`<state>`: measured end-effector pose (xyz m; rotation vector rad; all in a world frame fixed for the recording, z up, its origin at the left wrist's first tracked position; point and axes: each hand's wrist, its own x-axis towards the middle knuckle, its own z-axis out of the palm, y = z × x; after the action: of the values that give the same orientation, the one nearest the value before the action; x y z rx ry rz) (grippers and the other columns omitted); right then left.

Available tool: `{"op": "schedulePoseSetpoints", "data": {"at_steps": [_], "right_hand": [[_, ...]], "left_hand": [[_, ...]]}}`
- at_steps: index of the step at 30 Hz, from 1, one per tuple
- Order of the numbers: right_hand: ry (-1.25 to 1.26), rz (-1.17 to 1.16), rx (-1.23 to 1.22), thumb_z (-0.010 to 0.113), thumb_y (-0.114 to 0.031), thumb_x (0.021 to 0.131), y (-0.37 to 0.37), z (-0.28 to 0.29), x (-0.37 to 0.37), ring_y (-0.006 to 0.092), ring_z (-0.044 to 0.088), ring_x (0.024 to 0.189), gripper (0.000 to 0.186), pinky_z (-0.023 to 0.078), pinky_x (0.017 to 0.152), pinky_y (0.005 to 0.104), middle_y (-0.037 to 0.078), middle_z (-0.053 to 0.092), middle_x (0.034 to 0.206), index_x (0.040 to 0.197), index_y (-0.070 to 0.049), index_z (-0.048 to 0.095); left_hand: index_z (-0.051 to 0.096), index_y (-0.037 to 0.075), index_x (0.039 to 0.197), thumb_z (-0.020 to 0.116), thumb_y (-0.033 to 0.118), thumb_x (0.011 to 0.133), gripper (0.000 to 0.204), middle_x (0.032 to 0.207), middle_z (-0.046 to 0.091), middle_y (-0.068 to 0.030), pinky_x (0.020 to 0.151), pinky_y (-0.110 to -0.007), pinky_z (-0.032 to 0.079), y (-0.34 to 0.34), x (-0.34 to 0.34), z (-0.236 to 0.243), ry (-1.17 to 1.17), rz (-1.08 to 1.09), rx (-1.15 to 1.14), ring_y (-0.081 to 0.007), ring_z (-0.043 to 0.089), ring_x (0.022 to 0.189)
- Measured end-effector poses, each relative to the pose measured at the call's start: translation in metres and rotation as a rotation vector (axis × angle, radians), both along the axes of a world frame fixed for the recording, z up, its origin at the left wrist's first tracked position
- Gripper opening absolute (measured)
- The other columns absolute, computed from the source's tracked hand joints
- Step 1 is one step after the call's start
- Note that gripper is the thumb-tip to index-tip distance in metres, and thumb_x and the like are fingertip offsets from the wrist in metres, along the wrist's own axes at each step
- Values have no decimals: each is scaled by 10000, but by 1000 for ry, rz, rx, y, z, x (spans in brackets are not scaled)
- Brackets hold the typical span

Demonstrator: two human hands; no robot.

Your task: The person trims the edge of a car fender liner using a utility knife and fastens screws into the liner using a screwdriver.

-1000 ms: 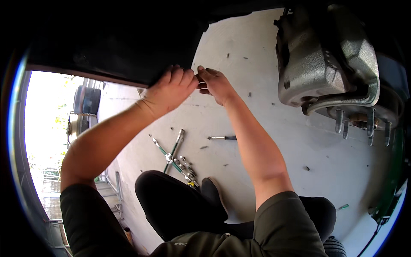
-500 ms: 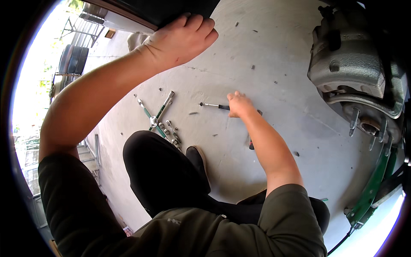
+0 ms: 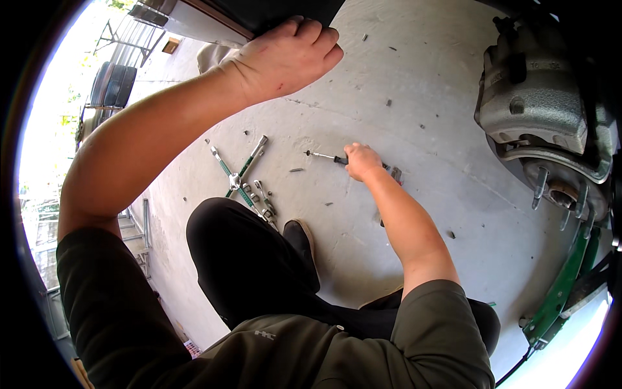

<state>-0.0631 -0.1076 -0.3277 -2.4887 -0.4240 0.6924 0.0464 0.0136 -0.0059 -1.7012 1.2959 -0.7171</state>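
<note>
Up at the top, my left hand (image 3: 291, 57) curls its fingers over the edge of a dark body panel (image 3: 275, 11). My right hand (image 3: 364, 162) reaches down toward the concrete floor, closed round the black handle of a long tool with a thin metal shaft (image 3: 322, 155). The shaft points left and ends in a small dark head; I cannot make out its exact kind. Behind my right wrist and forearm lies another tool with a grey end (image 3: 396, 174), mostly hidden. To the left, a green and chrome four-way lug wrench (image 3: 234, 181) rests beside several sockets (image 3: 262, 201).
On the right hangs a wheel hub with bare studs (image 3: 560, 192) under a metal brake caliper (image 3: 541, 97). A green jack (image 3: 564, 285) stands below it. Small dark bits (image 3: 451, 234) are scattered over the floor. Stacked tires (image 3: 113, 84) stand at the far left.
The view has shifted slightly. My right hand still grips the tool near the floor, and more of the grey-ended tool shows beside it. My left hand keeps its hold on the panel edge.
</note>
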Motion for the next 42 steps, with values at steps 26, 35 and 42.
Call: {"op": "schedulePoseSetpoints", "data": {"at_steps": [26, 35, 42], "right_hand": [[105, -198, 1147, 748, 12, 958, -146, 141, 14, 71, 576, 895, 191, 505, 791, 256, -9, 657, 1000, 1120, -21, 652], [-48, -356, 1348, 740, -99, 1004, -131, 191, 19, 73, 550, 816, 214, 496, 751, 259, -13, 642, 943, 1165, -4, 635], [-331, -446, 1214, 746, -163, 990, -127, 195, 33, 135, 536, 697, 189, 464, 635, 313, 49, 639, 790, 1102, -22, 687]], "left_hand": [[657, 137, 963, 593, 236, 912, 129, 1053, 635, -8, 1042, -331, 487, 0, 2, 13, -26, -130, 106, -198, 620, 1072], [670, 110, 1018, 583, 253, 932, 188, 1046, 657, -27, 1029, -350, 491, 2, 4, 19, 1, -236, 172, -207, 651, 1033], [677, 105, 1045, 572, 264, 929, 223, 1048, 660, -46, 1029, -366, 476, -1, 3, 26, 18, -221, 311, -233, 669, 1093]]}}
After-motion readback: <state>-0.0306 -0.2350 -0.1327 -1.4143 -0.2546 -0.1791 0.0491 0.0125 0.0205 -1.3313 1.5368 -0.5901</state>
